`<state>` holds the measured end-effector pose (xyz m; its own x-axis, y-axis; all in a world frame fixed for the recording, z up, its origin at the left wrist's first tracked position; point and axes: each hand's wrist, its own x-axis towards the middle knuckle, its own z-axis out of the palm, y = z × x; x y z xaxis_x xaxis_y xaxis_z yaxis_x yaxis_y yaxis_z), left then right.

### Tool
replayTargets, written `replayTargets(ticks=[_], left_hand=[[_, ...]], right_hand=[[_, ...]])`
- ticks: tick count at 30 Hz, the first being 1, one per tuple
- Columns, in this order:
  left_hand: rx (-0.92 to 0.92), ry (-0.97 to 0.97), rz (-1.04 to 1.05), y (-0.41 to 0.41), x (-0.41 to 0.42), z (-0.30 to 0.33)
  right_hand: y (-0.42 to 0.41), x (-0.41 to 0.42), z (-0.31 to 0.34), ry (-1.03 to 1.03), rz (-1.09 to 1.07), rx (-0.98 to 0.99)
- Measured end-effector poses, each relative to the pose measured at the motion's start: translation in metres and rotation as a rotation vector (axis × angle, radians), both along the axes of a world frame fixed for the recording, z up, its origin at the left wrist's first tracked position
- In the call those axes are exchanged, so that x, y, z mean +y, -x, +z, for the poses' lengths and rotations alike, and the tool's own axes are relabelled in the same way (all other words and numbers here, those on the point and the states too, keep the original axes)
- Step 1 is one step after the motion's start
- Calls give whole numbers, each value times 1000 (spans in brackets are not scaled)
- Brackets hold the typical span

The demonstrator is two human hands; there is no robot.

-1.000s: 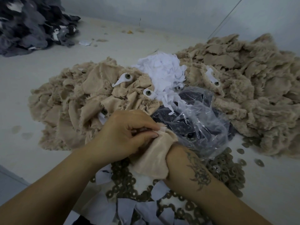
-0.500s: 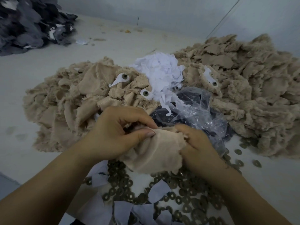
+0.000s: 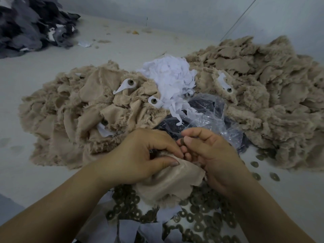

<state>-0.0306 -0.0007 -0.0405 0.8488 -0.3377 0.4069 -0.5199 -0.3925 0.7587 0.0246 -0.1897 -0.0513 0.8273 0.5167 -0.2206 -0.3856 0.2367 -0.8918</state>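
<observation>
Head-down view of two bare hands at a pale worktable (image 3: 43, 71). Left hand (image 3: 140, 155) curled over the top edge of a tan fabric piece (image 3: 168, 183), thumb pressed against its smooth face, fingers tucked behind. Right hand (image 3: 212, 155) meeting the left at the fingertips, thumb and forefinger pinching a small dark round part (image 3: 181, 142) just above the fabric's top edge, remaining fingers curled underneath. Fabric piece low and central, bunched between both hands, lower edge hanging over a dense spread of dark ring-shaped washers (image 3: 201, 218) mixed with pale paper scraps (image 3: 150, 230).

Only container in sight: a crumpled clear plastic bag (image 3: 210, 111), directly behind the hands and partly hidden by them, slumped open, with something dark inside, possibly small black parts, too veiled by glare and wrinkles to tell.

Spilling onto the bag from behind, a mound of white shreds (image 3: 171, 76). To its left, a broad left fur heap (image 3: 70, 111) of tan plush cut-outs, several carrying round eye discs (image 3: 130, 82) on white backing. To its right, a larger right fur heap (image 3: 263, 93), reaching the frame edge, with a few loose washers scattered at its foot. Far top left, well apart from everything else, a dark grey heap (image 3: 26, 23) of fabric pieces. Both forearms entering from the bottom corners, covering part of the washers.
</observation>
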Motion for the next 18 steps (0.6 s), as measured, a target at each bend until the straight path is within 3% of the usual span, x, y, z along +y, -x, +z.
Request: replayTargets(ticks=[5, 12, 16, 18], left_hand=[[111, 89, -52, 3, 11, 7], [181, 23, -70, 6, 17, 11], [164, -17, -38, 6, 16, 11], [128, -42, -4, 6, 15, 11]], right_hand=[[6, 2, 2, 167, 114, -176], [13, 7, 0, 397, 122, -312], [18, 12, -7, 696, -48, -796], [21, 13, -10, 725, -124, -934]])
